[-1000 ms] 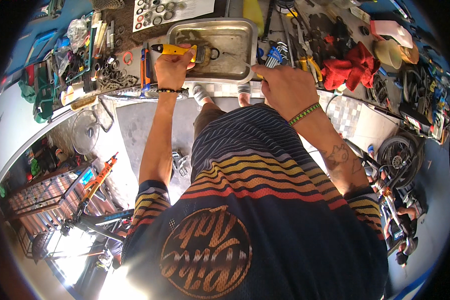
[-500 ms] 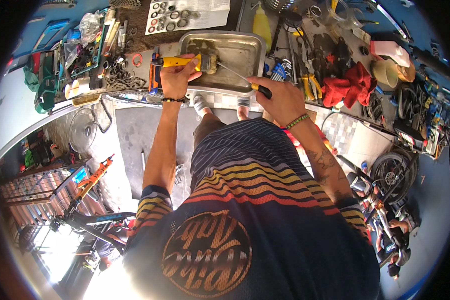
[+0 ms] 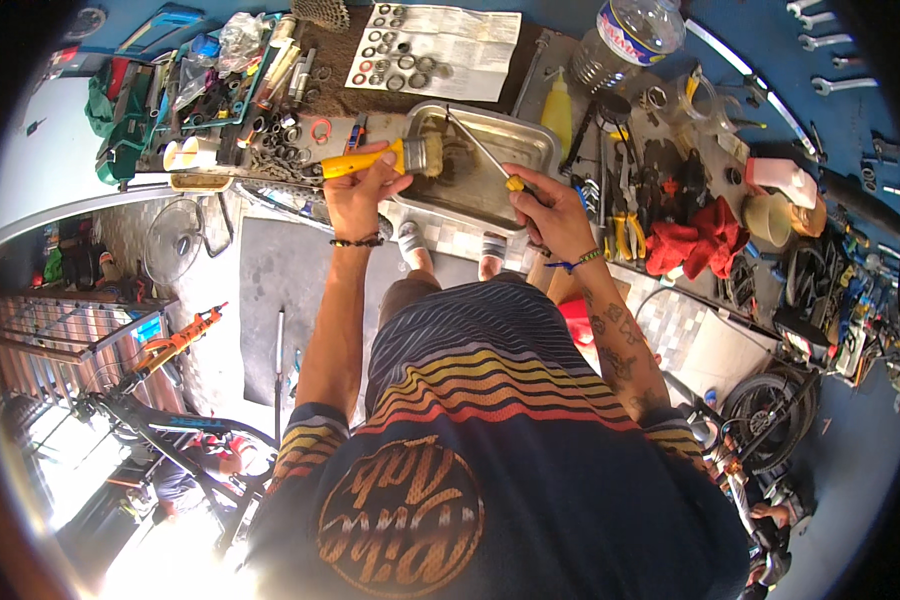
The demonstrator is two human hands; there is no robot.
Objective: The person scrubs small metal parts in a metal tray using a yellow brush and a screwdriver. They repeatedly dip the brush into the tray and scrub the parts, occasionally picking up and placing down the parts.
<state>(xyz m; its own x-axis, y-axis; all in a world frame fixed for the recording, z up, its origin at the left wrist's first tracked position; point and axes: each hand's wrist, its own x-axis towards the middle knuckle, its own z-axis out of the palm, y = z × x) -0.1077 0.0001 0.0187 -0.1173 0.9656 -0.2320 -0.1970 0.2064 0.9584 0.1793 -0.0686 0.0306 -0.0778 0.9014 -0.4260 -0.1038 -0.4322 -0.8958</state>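
Paintbrush and screwdriver are the 2 things we have in hand; we read the clock with 12 at the top of the view. Our left hand keeps its grip closed around the brush's yellow handle, and the bristles point to 3 o'clock, over the 9 o'clock end of a metal tray. We cannot tell whether they touch it. Our right hand has its grip curled shut about the screwdriver's handle, near the tray's 4 o'clock corner, and the thin shaft slants across the tray between 10 and 11 o'clock. Its dark tip sits near the bristles, toward 1 o'clock from them. A dark wet patch marks the tray floor.

Around the tray on the worktop, we see a white sheet with rows of rings between 11 and 12 o'clock, and a yellow bottle at 2. A utility knife lies at 12 o'clock from our left hand. At 3 o'clock from our right hand are yellow-handled pliers, then a red cloth.
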